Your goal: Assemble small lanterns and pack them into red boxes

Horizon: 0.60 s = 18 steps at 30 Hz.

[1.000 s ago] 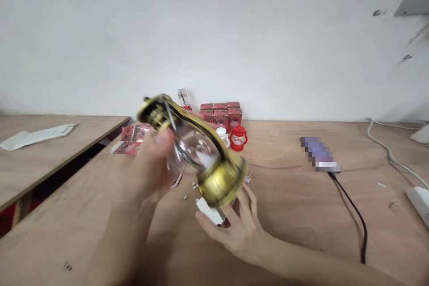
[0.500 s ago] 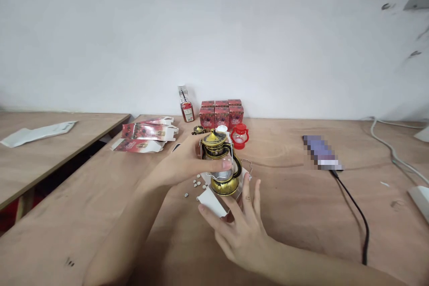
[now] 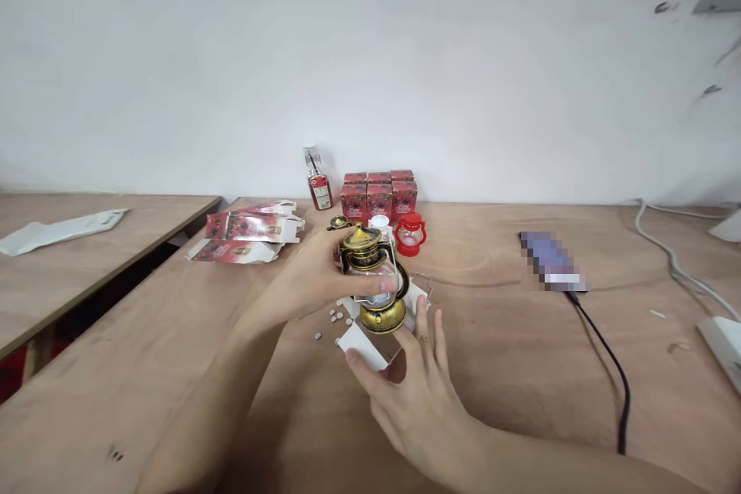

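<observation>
My left hand (image 3: pixel 316 272) is closed round the clear middle of a small gold-and-black lantern (image 3: pixel 383 317), with the thumb across its front. The lantern is upright, its wire handle hanging down over the clear part. Just below its base is an open carton with white flaps (image 3: pixel 362 346). My right hand (image 3: pixel 421 390) grips this carton from the near side, thumb by the left flap and fingers along the right. Much of the carton is hidden by the lantern and my fingers. Several small button cells (image 3: pixel 318 336) lie to the left of it.
Behind stand a red lantern (image 3: pixel 410 235), a white lantern (image 3: pixel 380 223), another gold lantern (image 3: pixel 339 223), several red boxes (image 3: pixel 379 202) and a bottle (image 3: pixel 319 191). Flattened cartons (image 3: pixel 252 228) lie left. A phone (image 3: pixel 553 261) with a black cable (image 3: pixel 605 351) lies right.
The whole view has shifted slightly. Both hands keep their grips, and the lantern stays over the carton with hardly any visible movement.
</observation>
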Tool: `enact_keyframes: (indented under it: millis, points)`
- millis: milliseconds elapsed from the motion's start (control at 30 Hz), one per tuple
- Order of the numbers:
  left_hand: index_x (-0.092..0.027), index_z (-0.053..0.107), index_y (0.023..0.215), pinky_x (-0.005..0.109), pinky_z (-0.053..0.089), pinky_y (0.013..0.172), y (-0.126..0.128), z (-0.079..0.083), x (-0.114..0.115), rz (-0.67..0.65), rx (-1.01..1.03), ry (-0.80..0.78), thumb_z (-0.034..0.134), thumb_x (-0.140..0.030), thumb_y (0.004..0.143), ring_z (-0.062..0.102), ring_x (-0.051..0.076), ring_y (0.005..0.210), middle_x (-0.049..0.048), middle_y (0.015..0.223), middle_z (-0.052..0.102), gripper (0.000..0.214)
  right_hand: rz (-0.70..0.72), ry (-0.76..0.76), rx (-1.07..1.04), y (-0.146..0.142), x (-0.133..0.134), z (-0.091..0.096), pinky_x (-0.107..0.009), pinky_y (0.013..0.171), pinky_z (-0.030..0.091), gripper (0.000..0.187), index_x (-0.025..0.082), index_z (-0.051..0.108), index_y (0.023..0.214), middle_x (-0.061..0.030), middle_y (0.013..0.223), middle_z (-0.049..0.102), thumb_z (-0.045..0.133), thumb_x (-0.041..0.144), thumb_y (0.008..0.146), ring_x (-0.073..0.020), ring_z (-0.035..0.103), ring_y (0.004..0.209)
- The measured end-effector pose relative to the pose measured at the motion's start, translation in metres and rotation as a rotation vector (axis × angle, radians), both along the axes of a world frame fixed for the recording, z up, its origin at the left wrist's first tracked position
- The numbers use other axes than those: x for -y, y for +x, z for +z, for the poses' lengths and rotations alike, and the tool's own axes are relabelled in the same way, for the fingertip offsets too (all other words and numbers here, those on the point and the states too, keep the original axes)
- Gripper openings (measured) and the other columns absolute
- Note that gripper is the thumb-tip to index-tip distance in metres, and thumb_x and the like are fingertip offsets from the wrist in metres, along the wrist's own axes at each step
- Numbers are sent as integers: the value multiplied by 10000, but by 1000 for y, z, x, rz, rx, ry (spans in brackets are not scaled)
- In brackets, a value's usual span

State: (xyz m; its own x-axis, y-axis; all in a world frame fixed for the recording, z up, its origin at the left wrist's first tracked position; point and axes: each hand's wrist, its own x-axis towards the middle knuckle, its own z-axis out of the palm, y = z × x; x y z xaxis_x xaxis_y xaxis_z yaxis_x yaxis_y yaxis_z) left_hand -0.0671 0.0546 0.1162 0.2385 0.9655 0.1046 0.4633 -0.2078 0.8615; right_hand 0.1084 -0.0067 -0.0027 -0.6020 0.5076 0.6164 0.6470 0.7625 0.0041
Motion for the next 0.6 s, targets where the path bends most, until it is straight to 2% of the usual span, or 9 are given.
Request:
enact_keyframes:
  millis: [133, 200, 300, 433, 600]
  points:
    - [-161, 631, 842, 298, 512, 700, -5, -3, -3, -17, 55, -42, 788, -357, 618, 625, 211, 825, 23, 841, 677, 337, -45, -7, 49, 4, 2, 14, -746, 847, 404, 513, 346, 466, 1290, -151, 1209, 423, 618, 284, 804, -550, 194, 1321]
    - [-163, 628, 854, 300, 513, 705, -4, -3, -2, -29, 72, -52, 792, -352, 614, 624, 209, 828, 21, 844, 676, 346, -23, -26, 102, 8, 2, 22, -743, 830, 414, 508, 376, 473, 1287, -131, 1200, 457, 623, 322, 805, -547, 271, 1288]
    - [-162, 627, 891, 303, 510, 704, 0, -1, 3, -16, 50, -42, 790, -359, 615, 620, 218, 847, 30, 861, 677, 376, 57, -95, 216, 16, 0, 34, -739, 848, 405, 521, 382, 463, 1307, -113, 1272, 464, 616, 386, 809, -529, 307, 1276]
    - [-162, 625, 948, 314, 506, 716, 7, 1, 9, 37, 20, -20, 790, -377, 607, 611, 233, 881, 42, 891, 674, 436, 129, -157, 301, 26, -3, 52, -703, 893, 401, 545, 329, 456, 1334, -126, 1346, 453, 607, 406, 816, -485, 339, 1278]
    - [-177, 609, 985, 306, 502, 711, 11, -1, 10, -33, 6, -19, 772, -387, 633, 615, 221, 853, 23, 888, 669, 442, 233, -206, 334, 37, -9, 74, -625, 936, 416, 441, 317, 474, 1325, -73, 1238, 572, 512, 339, 886, -376, 428, 1239]
